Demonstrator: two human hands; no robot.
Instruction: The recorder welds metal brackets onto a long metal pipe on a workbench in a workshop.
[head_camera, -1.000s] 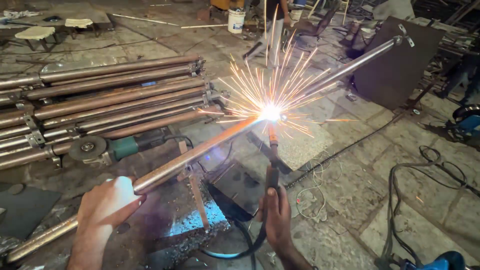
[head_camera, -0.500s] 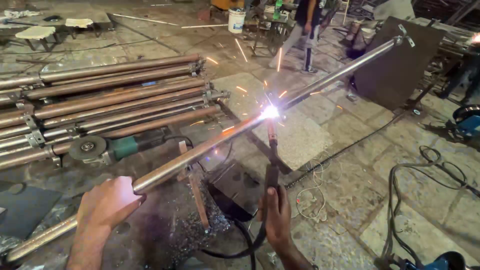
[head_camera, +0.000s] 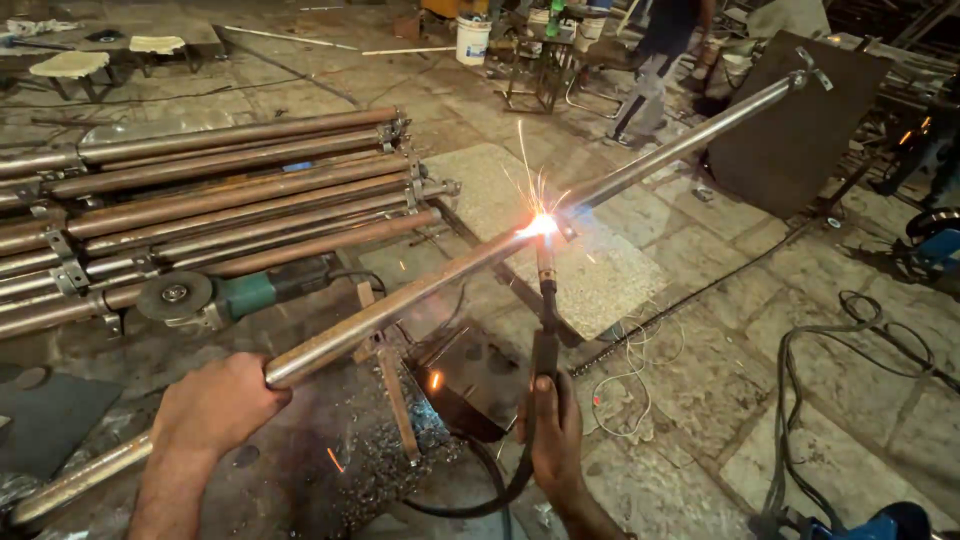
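A long steel pipe (head_camera: 420, 292) runs from the lower left up to the upper right across a small metal stand (head_camera: 392, 385). My left hand (head_camera: 215, 405) is wrapped around the pipe near its lower end. My right hand (head_camera: 556, 440) grips a dark welding electrode holder (head_camera: 546, 340) that points upward. Its rod tip touches the pipe at a bright glowing spot (head_camera: 540, 226), with a few sparks flying up. A black cable (head_camera: 480, 490) loops down from the holder.
A stack of rusty pipes (head_camera: 220, 200) lies at left, with a green angle grinder (head_camera: 225, 297) in front. A dark metal plate (head_camera: 790, 130) leans at upper right. Cables (head_camera: 840, 340) trail over the stone floor at right. A person (head_camera: 660, 60) stands far back near buckets.
The big burst of sparks has shrunk to a small glow with few sparks. Both hands and the pipe stay in about the same place.
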